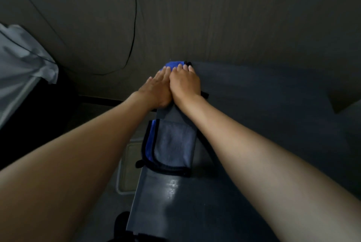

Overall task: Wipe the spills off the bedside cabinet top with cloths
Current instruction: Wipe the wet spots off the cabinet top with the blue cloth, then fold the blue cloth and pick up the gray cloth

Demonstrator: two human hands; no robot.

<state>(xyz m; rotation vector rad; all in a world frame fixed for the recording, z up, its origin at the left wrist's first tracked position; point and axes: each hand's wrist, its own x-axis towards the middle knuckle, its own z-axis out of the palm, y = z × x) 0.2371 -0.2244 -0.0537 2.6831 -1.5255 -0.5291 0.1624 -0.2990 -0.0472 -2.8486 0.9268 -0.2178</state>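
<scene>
Head view showed both bare arms stretched forward over the dark tabletop (pixel 263 105) of the bedside cabinet, near its far left corner against the wall. The left hand (pixel 154 93) and the right hand (pixel 184 85) were laid side by side, touching, palms down and fingers flat, upon a blue cloth (pixel 172 64) of which only a small edge could be seen beyond the fingertips. No closed grip was made by either hand: the cloth was pressed down, not pinched. A second cloth (pixel 173 147), grey with a blue strip and a black border, was left lying folded on the tabletop nearer the person, between the forearms and at the left edge, untouched. A wet, shiny patch (pixel 172 186) could be made out on the tabletop just below that folded cloth, and it was judged to be a spill not yet wiped. The step in hand was judged to be the wiping of the far corner with the blue cloth under both palms. For the next move, it was judged that pressure would need to be kept even and the cloth drawn back toward the wet patch, with the folded cloth either passed around or taken up. A black cable (pixel 134 27) hung down the wall behind, clear of the hands.
</scene>
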